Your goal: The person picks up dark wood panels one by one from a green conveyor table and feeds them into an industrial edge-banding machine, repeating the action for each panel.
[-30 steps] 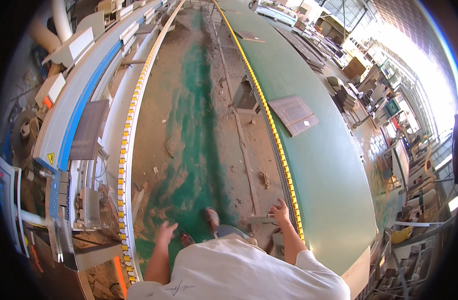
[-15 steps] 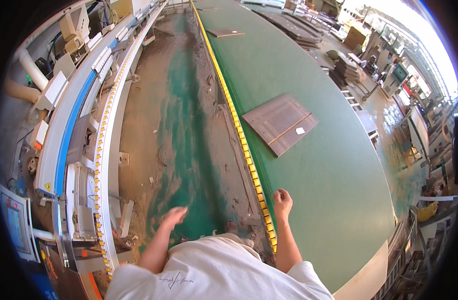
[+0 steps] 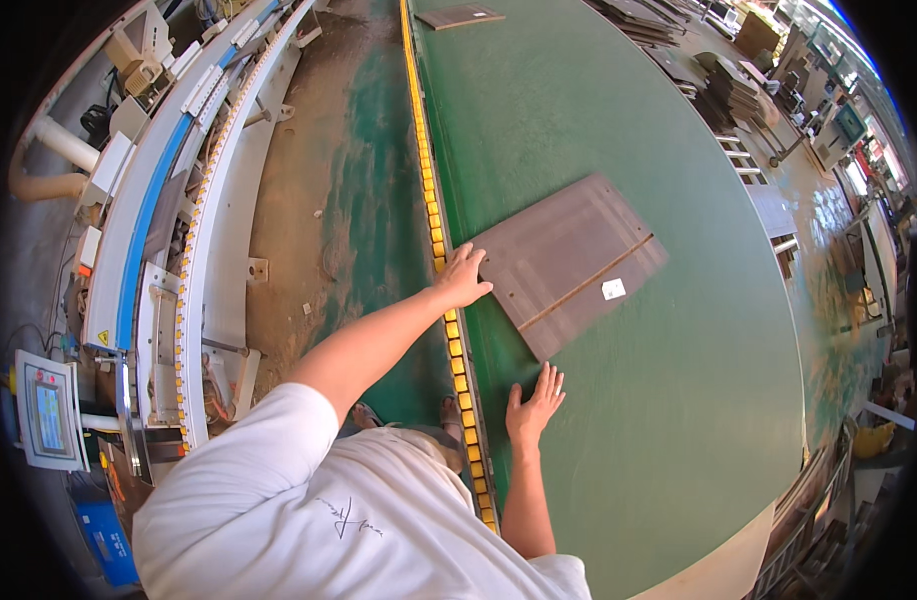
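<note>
A flat brown wood-grain panel [image 3: 569, 255] lies at an angle on the green conveyor belt [image 3: 669, 430]. It has a dark groove running across it, small holes along its left part and a white label [image 3: 613, 289]. My left hand [image 3: 464, 276] is at the panel's left corner, fingers spread, its fingertips at the edge; whether it presses on the panel I cannot tell. Just below the panel's near corner, my right hand [image 3: 537, 405] is held open above the belt, fingers stretched and slightly apart, with nothing in it.
Yellow rollers [image 3: 460, 384] line the belt's left edge beside me. Another brown panel [image 3: 461, 16] lies farther up the belt. Across the dusty aisle stands a long machine with a blue stripe [image 3: 144, 220] and a control screen [image 3: 51, 412]. Stacked boards [image 3: 731, 92] stand beyond the belt's right side.
My left hand has reached up and right from over the aisle to the panel's left corner. My right hand has opened and moved close to the near corner. My view has turned and shifted.
</note>
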`<control>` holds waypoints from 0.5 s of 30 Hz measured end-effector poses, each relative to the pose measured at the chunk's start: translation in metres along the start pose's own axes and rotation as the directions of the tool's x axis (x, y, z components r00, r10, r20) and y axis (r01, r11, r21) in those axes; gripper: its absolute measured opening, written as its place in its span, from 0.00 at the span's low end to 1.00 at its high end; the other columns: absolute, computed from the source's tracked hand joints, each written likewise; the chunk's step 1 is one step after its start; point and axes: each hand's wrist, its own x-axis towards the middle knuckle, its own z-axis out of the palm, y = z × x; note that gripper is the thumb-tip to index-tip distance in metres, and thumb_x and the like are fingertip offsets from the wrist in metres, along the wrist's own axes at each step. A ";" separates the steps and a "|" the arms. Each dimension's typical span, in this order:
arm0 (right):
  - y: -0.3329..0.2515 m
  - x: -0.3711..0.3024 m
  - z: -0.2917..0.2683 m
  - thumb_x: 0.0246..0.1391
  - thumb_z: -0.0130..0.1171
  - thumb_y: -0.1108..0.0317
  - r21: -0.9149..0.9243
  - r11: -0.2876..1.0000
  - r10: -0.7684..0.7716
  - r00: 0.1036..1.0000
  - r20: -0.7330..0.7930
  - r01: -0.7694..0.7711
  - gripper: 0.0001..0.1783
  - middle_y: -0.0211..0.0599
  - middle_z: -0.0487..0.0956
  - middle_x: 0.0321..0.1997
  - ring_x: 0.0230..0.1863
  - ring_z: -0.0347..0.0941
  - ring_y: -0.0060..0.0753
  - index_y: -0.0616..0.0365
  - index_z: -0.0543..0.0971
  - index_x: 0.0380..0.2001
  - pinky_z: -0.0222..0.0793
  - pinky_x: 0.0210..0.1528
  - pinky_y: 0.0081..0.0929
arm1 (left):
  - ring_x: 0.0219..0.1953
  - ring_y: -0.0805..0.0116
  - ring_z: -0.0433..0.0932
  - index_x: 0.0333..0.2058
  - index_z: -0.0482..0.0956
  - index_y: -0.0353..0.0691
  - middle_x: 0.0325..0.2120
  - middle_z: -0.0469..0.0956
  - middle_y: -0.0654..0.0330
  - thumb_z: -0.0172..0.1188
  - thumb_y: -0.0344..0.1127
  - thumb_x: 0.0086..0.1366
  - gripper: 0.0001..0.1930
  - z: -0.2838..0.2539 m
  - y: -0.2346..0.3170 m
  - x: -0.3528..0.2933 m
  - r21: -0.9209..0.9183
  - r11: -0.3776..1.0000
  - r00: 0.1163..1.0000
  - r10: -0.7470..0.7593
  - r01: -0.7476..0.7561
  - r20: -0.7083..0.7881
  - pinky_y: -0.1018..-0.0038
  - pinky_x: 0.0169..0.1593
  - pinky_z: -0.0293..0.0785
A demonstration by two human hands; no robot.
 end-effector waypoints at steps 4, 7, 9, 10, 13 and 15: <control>0.007 -0.015 -0.015 0.51 0.62 0.66 0.202 0.976 0.090 0.996 -0.007 -0.086 0.41 0.54 0.60 0.71 0.75 0.46 0.58 0.60 0.60 0.68 0.38 0.74 0.56 | 0.69 0.46 0.53 0.68 0.54 0.40 0.67 0.53 0.41 0.63 0.54 0.60 0.44 0.032 0.028 0.018 0.098 0.989 0.990 -0.116 0.108 0.077 0.57 0.69 0.54; 0.012 -0.037 -0.049 0.56 0.61 0.65 0.630 0.715 0.372 0.928 0.025 -0.303 0.37 0.48 0.63 0.70 0.71 0.55 0.52 0.62 0.61 0.66 0.51 0.71 0.46 | 0.56 0.50 0.70 0.63 0.64 0.38 0.55 0.70 0.43 0.63 0.58 0.58 0.41 0.031 0.061 0.002 0.039 0.961 0.962 -0.272 0.272 -0.020 0.58 0.60 0.66; 0.037 -0.060 -0.076 0.58 0.60 0.65 0.887 0.368 0.543 0.839 0.040 -0.280 0.33 0.44 0.65 0.68 0.66 0.63 0.46 0.59 0.63 0.64 0.59 0.67 0.39 | 0.45 0.56 0.76 0.55 0.74 0.38 0.41 0.76 0.50 0.64 0.58 0.59 0.34 0.030 0.039 0.006 -0.181 0.927 0.896 -0.246 0.329 0.368 0.61 0.51 0.72; 0.052 -0.072 -0.089 0.59 0.60 0.65 0.966 0.182 0.624 0.781 0.033 -0.186 0.30 0.43 0.66 0.67 0.63 0.68 0.42 0.56 0.65 0.63 0.64 0.64 0.35 | 0.39 0.60 0.79 0.51 0.78 0.37 0.34 0.79 0.53 0.64 0.58 0.59 0.31 0.027 0.032 0.003 -0.275 0.882 0.818 -0.184 0.382 0.545 0.63 0.46 0.76; 0.025 -0.074 -0.132 0.60 0.58 0.59 0.962 -0.252 0.637 0.767 0.082 0.107 0.28 0.43 0.70 0.62 0.57 0.71 0.39 0.57 0.66 0.61 0.68 0.58 0.31 | 0.26 0.73 0.75 0.40 0.83 0.37 0.24 0.76 0.64 0.65 0.55 0.62 0.23 0.019 0.078 -0.052 -0.589 0.626 0.622 0.204 0.511 0.756 0.73 0.33 0.74; 0.007 -0.061 -0.129 0.60 0.57 0.59 0.980 -0.194 0.545 0.835 0.078 0.035 0.29 0.43 0.73 0.58 0.56 0.72 0.38 0.61 0.66 0.60 0.69 0.57 0.31 | 0.26 0.76 0.73 0.38 0.82 0.36 0.24 0.75 0.66 0.65 0.53 0.63 0.22 0.006 0.129 -0.097 -0.683 0.570 0.607 0.362 0.457 0.708 0.76 0.31 0.72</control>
